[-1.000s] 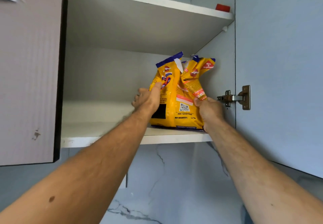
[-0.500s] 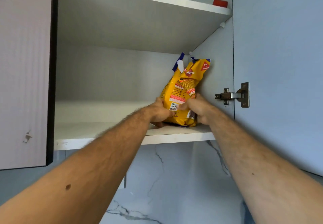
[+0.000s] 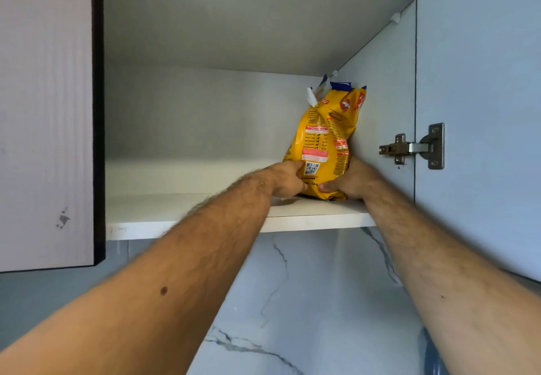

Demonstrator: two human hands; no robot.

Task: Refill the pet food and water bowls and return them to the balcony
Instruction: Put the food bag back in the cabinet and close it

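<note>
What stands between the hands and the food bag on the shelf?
Nothing visible does. The left hand and the right hand both grip the lower part of the bag, which stands on the shelf against the cabinet's right wall.

White cupboard shelf [image 3: 205, 213] w/ yellow food bag [image 3: 325, 143] upright, right rear corner

Soft, even daylight fills the scene, brightest on the lower shelf [image 3: 187, 213] front. The cabinet's back wall above that shelf sits in dimmer grey shade. A small shadow lies on the shelf below the left hand [image 3: 288, 180]. Forearms nearest the camera look stretched by wide-angle distortion and slightly soft.
</note>
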